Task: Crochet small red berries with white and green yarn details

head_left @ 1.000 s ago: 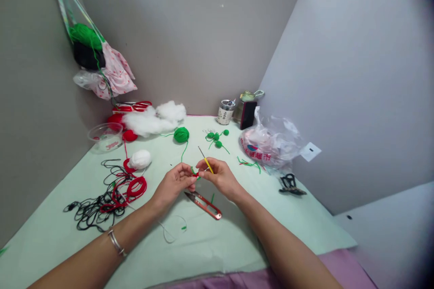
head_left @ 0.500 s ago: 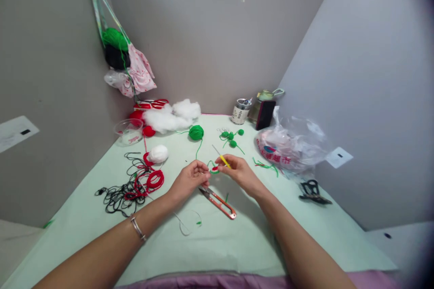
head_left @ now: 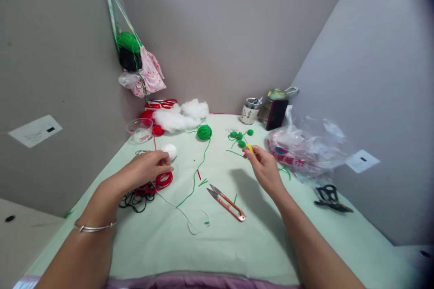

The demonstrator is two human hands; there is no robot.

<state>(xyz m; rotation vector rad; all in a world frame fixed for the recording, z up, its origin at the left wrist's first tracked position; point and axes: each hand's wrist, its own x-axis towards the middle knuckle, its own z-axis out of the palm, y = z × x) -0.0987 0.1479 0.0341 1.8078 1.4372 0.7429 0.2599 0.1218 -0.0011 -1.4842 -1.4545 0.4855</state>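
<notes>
And there it gleams at eight o'clock, a slim silver bangle curving round the left forearm, behind a bare left hand! Over to four o'clock: bare right hand, bare right forearm.

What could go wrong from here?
1. The left hand is over tangled red yarn and black cord; pulling one strand could drag or knot the others.
2. The snips lie with blades apart; a passing hand might get nicked.
3. The right hand holds a yellow-handled tool close to small green balls; it might snag their strands.
</notes>
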